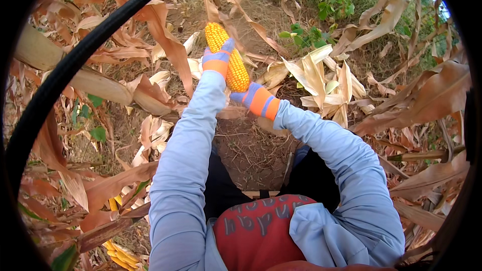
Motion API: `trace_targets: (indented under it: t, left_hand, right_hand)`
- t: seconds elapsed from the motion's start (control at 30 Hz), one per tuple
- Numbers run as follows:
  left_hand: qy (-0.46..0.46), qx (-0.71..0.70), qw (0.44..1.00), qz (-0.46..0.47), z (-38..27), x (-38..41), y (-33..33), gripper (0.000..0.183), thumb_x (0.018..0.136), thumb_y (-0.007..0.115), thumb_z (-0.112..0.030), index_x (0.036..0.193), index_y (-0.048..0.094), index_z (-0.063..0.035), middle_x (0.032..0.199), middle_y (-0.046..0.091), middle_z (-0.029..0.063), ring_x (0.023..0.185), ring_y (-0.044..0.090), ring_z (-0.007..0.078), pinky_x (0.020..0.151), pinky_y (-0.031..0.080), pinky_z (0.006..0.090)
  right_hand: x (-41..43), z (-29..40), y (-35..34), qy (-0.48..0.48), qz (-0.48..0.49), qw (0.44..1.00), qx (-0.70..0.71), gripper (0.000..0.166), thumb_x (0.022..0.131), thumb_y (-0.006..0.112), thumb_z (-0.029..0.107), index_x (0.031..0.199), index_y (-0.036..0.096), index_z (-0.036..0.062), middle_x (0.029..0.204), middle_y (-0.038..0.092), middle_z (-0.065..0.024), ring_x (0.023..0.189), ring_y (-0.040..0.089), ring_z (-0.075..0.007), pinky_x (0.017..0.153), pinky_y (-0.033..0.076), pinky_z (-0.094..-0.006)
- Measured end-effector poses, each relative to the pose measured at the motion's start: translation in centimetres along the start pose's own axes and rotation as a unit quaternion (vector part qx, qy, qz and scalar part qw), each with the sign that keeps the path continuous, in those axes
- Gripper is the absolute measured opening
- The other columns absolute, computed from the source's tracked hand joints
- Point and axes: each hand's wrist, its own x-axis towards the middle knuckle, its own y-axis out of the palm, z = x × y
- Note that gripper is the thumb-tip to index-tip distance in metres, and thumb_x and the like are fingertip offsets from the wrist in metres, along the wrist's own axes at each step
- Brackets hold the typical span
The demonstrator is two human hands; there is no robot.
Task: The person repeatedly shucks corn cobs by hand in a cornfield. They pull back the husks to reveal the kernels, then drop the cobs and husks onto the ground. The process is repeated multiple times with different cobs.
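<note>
A bare yellow ear of corn (238, 68), its kernels exposed, slants from upper left to lower right in front of me. My left hand (217, 59), in an orange and purple knit glove, wraps around its upper middle. At the lower end, my right hand (260, 99) in a matching glove has its fingers against the cob; the fingertips are partly hidden beneath it. Dry leaves lie just beyond the cob's upper tip. Right of my right hand, pale opened husks (329, 82) spread out.
A thick dry corn stalk (99, 84) crosses at the left, behind a black cable or strap (75, 52). Dry leaves (425, 101) crowd the right side. Several yellow ears (121, 255) lie at lower left. Green weeds (308, 37) grow ahead; brown soil (252, 154) shows between my legs.
</note>
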Motion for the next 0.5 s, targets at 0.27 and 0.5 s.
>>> trace_targets:
  t: [0.27, 0.5]
  left_hand:
    - [-0.135, 0.037, 0.956, 0.256, -2.0, -2.8, 0.7, 0.036, 0.072, 0.066, -0.029, 0.095, 0.053, -0.0034, 0.074, 0.057, 0.0057, 0.061, 0.056, 0.0153, 0.054, 0.049, 0.0272]
    - [-0.219, 0.010, 0.896, 0.386, -6.3, -8.2, 0.6, 0.050, 0.071, 0.062, -0.039, 0.101, 0.050, -0.0011, 0.079, 0.058, 0.0101, 0.063, 0.058, 0.0175, 0.054, 0.050, 0.0277]
  right_hand:
    - [-3.9, 1.4, 0.4, -0.077, 0.074, 0.993, 0.057, 0.037, 0.074, 0.057, 0.038, 0.082, 0.057, 0.0015, 0.066, 0.057, -0.0119, 0.061, 0.053, -0.0241, 0.058, 0.042, -0.0345]
    - [-7.7, 4.8, 0.5, -0.114, 0.121, 0.960, 0.224, 0.030, 0.079, 0.053, 0.031, 0.088, 0.057, 0.0031, 0.072, 0.058, -0.0113, 0.064, 0.053, -0.0256, 0.062, 0.043, -0.0343]
